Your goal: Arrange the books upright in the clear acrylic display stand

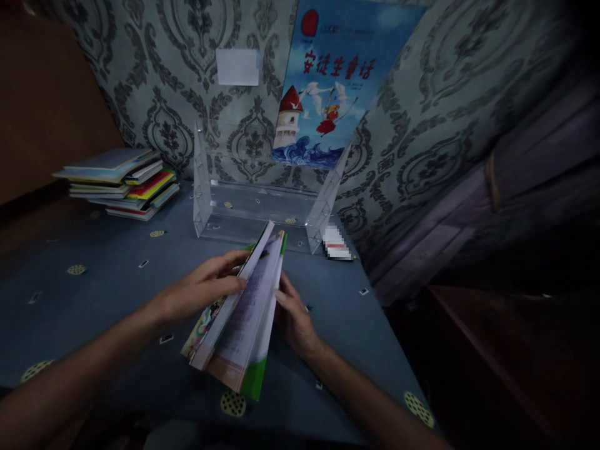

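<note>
Between my two hands a paperback book (246, 319) is held partly open, tilted above the table, with printed text and green cover edges showing. My left hand (210, 284) grips its left half, the thumb lying along the pages and the other fingers behind the cover. On the other side, my right hand (295, 315) holds the right cover, thumb at the edge and fingers mostly hidden behind it. Just beyond the book stands a clear acrylic rack (255, 203) with tall side panels and bare tiers.
A stack of books (124, 184) lies at the back left of the blue patterned tablecloth (107, 269). Right of the rack is a small blurred white item (337, 244). A blue poster (342, 94) and a white card (238, 67) hang on the wall. Purple curtains (450, 206) hang at right.
</note>
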Demonstrator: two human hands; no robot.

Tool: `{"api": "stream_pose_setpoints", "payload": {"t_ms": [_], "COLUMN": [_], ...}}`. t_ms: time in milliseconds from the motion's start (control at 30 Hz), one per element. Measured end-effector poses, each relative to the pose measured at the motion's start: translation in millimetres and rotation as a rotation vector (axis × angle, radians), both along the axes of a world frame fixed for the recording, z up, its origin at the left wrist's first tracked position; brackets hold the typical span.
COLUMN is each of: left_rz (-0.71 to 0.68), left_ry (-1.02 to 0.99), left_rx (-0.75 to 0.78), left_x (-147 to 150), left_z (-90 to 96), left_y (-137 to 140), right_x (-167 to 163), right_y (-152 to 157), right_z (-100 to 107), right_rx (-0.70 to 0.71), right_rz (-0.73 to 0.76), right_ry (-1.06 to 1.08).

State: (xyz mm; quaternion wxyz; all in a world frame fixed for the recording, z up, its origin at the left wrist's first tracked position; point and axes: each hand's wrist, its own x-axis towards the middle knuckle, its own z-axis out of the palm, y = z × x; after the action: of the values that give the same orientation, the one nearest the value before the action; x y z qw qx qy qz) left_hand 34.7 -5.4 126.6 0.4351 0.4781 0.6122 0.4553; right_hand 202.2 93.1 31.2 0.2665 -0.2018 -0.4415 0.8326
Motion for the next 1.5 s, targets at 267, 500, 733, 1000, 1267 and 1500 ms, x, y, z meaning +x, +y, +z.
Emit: {"api": "stream_pose_setpoints", "payload": {"t_ms": [267,500,733,1000,1267,1500], "left_rz": [0.003,-0.07,-0.192,-0.158,-0.079,-0.044], "left_ry": [0.329,0.734,0.95,1.143,1.401,1.357], "left_rx": [0.069,0.047,-0.054,-0.064,-0.102,-0.155], "left_x": [30.2,24.7,-43.1,-0.4,38.3,41.1], "left_z": [-24.3,-66.9,-72.3,-78.1,-79.4,-73.0], "left_y": [-8.2,-24.9,-50.6,-30.1,2.6,4.8], "right_x": [-0.9,-10.5,2.5,1.3,2.9,6.1], "right_y": [6.3,-6.9,-15.3,44.8,49.5,49.7], "right_z": [-6.6,-13.9,-11.5,-19.0,-27.7,-27.0], "right_rx": [0.064,-0.105,-0.048,0.543,0.652,0.676], "right_rz": [-0.042,0.042,0.816,-0.045,-0.047,-0.018], "right_ry": [0.022,-0.015,-0.057,-0.232,-0.231,-0.208]}}
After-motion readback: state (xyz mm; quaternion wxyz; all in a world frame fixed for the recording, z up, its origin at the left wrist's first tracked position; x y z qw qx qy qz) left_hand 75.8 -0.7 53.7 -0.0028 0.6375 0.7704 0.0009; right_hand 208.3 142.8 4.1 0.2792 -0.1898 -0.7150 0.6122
